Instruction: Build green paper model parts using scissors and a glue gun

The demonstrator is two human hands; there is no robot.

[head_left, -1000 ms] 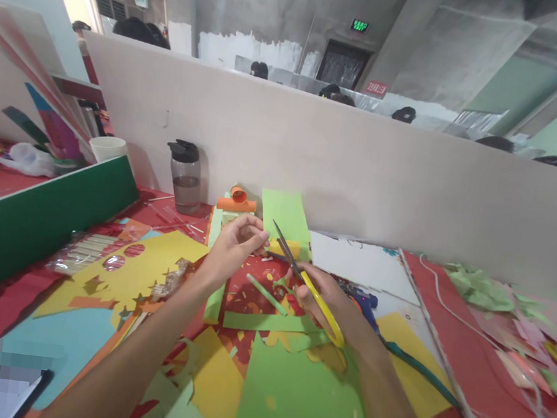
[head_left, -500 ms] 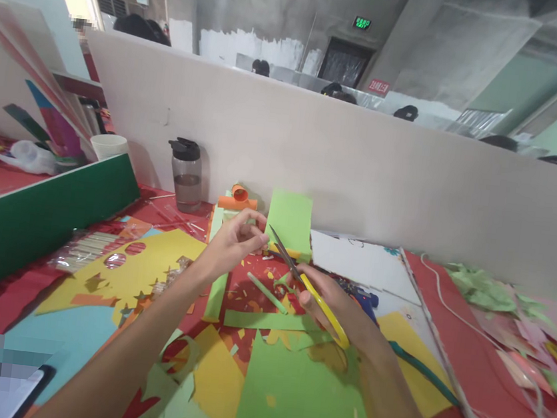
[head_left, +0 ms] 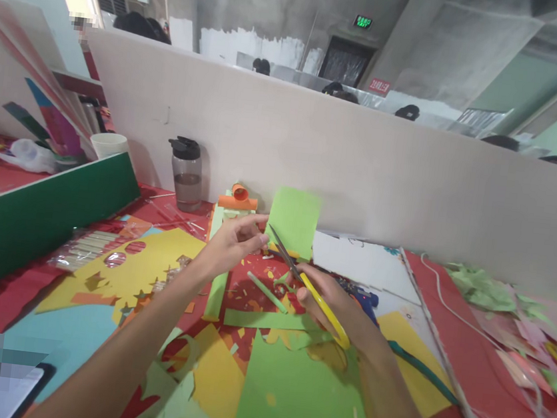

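My right hand (head_left: 324, 300) grips yellow-handled scissors (head_left: 316, 294), whose dark blades point up and left towards my left hand. My left hand (head_left: 237, 243) is at the left edge of an upright light-green paper piece (head_left: 293, 219). Its index finger stretches out and its thumb is close to the paper's lower left corner, where the fingers seem to pinch it. A yellow strip runs along the paper's lower edge. The blade tip overlaps this paper's left side in view; contact cannot be made out. Below lie a thin green paper roll (head_left: 267, 293) and a green strip (head_left: 266, 320).
Behind the table stands a white partition (head_left: 363, 172), with a water bottle (head_left: 186, 175) before it. Orange paper rolls (head_left: 237, 202) lie near my left hand. A large green sheet (head_left: 302, 399), yellow paper (head_left: 152, 262) and scraps cover the red table. A blue tool (head_left: 366, 298) lies at right.
The upright green paper has turned and tilted slightly, its top right corner shifting right. My left index finger has straightened. The scissors have barely moved.
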